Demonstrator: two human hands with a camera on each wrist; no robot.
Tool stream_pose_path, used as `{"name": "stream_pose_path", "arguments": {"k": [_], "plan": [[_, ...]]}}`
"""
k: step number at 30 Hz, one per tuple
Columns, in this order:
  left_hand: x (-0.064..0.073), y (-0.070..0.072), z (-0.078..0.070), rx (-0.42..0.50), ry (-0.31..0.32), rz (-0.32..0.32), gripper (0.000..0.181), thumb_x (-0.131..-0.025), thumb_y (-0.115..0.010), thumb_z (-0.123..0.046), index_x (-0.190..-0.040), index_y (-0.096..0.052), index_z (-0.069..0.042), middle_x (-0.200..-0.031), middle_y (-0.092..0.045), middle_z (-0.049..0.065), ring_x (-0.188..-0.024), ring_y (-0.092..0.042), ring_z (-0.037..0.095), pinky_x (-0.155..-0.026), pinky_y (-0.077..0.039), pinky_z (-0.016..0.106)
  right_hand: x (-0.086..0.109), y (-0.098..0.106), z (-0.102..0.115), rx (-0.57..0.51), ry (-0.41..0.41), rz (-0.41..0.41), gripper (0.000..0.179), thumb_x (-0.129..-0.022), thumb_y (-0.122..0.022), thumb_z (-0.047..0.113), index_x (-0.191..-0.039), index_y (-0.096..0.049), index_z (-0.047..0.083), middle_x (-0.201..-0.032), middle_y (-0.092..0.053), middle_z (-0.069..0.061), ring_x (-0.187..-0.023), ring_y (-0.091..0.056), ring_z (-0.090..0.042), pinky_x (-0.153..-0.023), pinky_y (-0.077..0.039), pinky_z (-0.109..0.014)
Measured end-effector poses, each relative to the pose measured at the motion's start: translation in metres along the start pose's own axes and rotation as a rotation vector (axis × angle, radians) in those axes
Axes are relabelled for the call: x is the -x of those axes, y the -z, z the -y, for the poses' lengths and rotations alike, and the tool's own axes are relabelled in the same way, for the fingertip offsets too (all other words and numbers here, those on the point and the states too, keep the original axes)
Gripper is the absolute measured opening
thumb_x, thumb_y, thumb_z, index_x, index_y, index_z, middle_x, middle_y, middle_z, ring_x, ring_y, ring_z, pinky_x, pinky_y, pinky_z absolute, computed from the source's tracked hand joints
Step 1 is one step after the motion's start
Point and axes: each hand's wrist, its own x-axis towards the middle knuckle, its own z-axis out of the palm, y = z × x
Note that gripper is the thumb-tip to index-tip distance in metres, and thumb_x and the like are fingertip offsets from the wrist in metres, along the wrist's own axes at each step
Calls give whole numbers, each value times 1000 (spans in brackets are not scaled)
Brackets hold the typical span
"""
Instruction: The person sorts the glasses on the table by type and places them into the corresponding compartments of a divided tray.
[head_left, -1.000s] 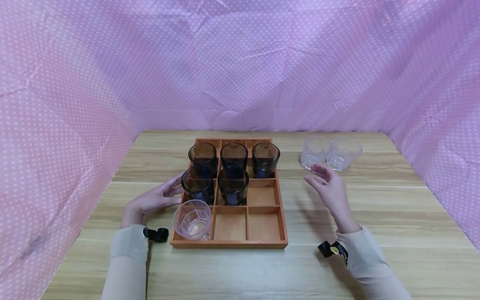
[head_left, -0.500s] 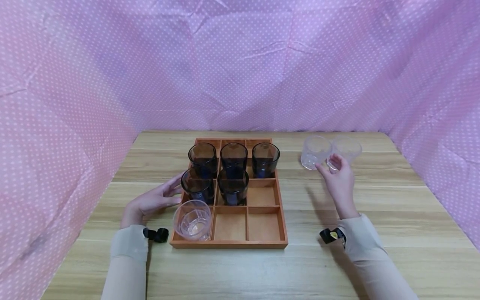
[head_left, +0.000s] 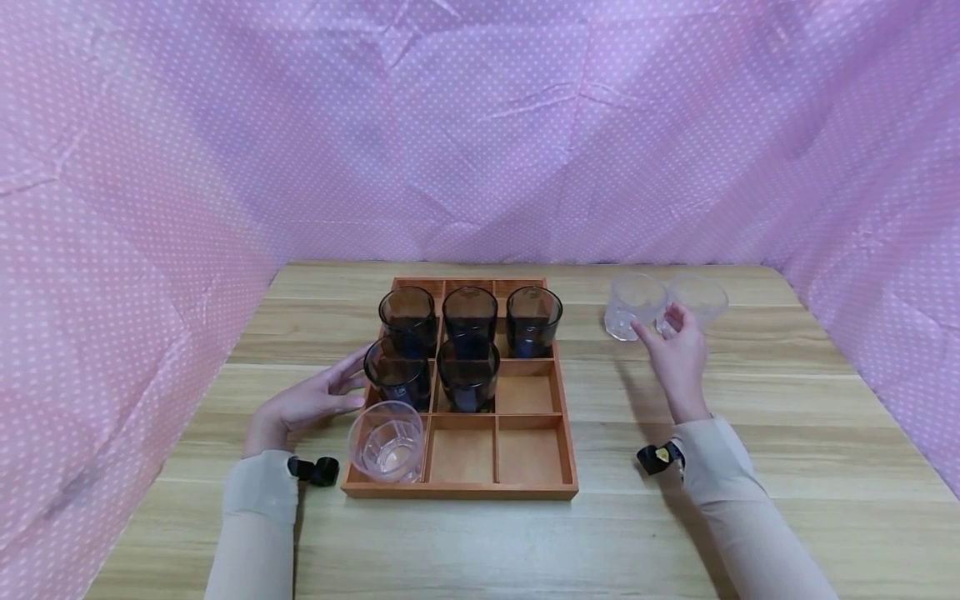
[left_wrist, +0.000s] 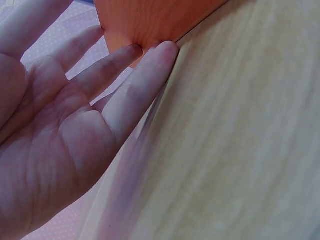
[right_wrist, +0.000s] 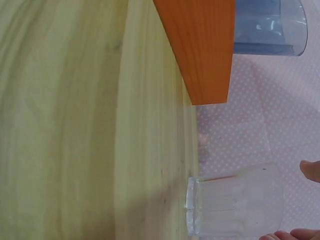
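Observation:
My left hand (head_left: 311, 404) rests at the left side of the wooden compartment tray (head_left: 461, 492), its straight fingertips touching the tray's side wall (left_wrist: 150, 22) in the left wrist view. My right hand (head_left: 678, 367) is at two clear glasses beyond the tray's right side. Its thumb overlaps the left clear glass (head_left: 622, 312), while its fingertips lie in front of the right clear glass (head_left: 708, 300). Thumb (right_wrist: 311, 171) and fingers stand apart near the rim of an upright clear glass (right_wrist: 240, 202) in the right wrist view. Fingers and thumb are not closed round it.
Several dark glasses (head_left: 468, 375) stand upright in the tray's middle and back compartments. One more clear glass (head_left: 386, 446) sits in the front left compartment. Pink dotted cloth (head_left: 480, 167) hangs behind the wooden table (head_left: 465, 554).
My right hand has moved right and slightly away from me, up to the clear glasses. The left hand stays against the tray.

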Motion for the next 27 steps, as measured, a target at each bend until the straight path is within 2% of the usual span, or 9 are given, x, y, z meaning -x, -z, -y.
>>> {"name": "stream_pose_path", "arguments": {"k": [2, 5, 16, 27], "plan": [[0, 0, 0, 14, -8, 4, 88, -96, -60, -16, -157, 2, -21, -165, 4, 11, -148, -8, 43, -99, -39, 13, -3, -1, -2, 1, 1, -4, 71, -85, -74, 17, -142, -38, -6, -144, -46, -25, -134, -47, -34, -109, -41, -41], [0, 0, 0, 24, -14, 2, 89, -95, -61, -16, -157, 2, -20, -165, 4, 11, -148, -8, 44, -96, -39, 10, -7, -3, -3, -5, 0, -3, 74, -85, -74, 18, -143, -36, -7, -145, -45, -26, -135, -46, -35, -110, -41, -41], [1, -1, 0, 26, -12, -9, 89, -95, -61, -15, -157, 2, -20, -165, 2, 12, -148, -10, 43, -96, -38, 8, -19, -8, -8, 70, -29, 15, 78, -87, -73, 24, -146, -31, -7, -148, -41, -26, -137, -44, -37, -113, -36, -43], [1, -1, 0, 24, -31, -2, 90, -94, -61, -14, -157, 2, -18, -164, 0, 14, -148, -11, 43, -96, -39, 9, -26, -17, -10, 34, -44, 1, 86, -83, -77, 27, -147, -30, -6, -146, -43, -27, -136, -44, -36, -114, -35, -41]]}}
